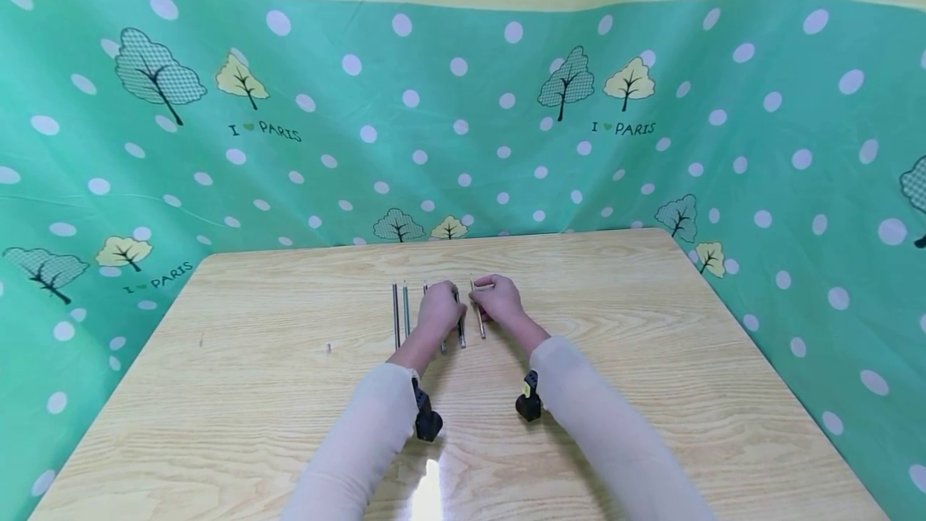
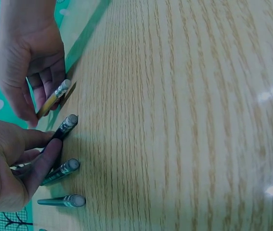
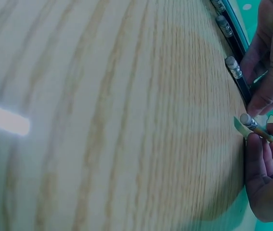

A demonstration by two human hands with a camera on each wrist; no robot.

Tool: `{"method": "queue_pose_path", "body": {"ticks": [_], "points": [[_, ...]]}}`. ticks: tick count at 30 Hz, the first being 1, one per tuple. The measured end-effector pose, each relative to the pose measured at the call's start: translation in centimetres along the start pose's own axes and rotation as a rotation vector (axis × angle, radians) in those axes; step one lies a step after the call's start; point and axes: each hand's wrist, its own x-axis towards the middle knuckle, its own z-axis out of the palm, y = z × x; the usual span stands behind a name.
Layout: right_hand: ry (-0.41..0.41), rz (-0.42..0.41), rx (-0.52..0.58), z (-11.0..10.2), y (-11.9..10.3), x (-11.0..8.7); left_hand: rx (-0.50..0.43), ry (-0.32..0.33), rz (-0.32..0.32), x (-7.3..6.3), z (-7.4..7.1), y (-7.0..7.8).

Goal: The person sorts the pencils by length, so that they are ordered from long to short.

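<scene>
My left hand [image 1: 440, 313] pinches a dark pencil [image 1: 461, 334] between thumb and finger, close to the tabletop; its silver ferrule and eraser end point toward me. To its right, my right hand [image 1: 501, 301] holds a yellow pencil [image 3: 260, 129] near its eraser end, raised slightly off the wood with its shadow beneath. Left of the left hand lie a black pencil [image 1: 396, 313] and a teal pencil [image 1: 407, 308], roughly parallel. Another dark pencil [image 2: 62, 172] is partly hidden by the left hand. The pencils' far ends are mostly covered in the wrist views.
All of this is on a light wood-grain table [image 1: 275, 424]. A tiny dark piece [image 1: 329, 348] lies left of the pencils. A green dotted curtain [image 1: 448, 119] borders the table's back and sides. Each sleeve carries a small black wrist camera [image 1: 428, 423].
</scene>
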Motion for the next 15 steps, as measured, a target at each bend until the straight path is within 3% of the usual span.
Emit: {"method": "queue_pose_path", "body": {"ticks": [15], "points": [[0.007,-0.015,-0.089,0.4,0.22,0.33,0.002,-0.004,-0.004,0.02,0.05,-0.04]]}}
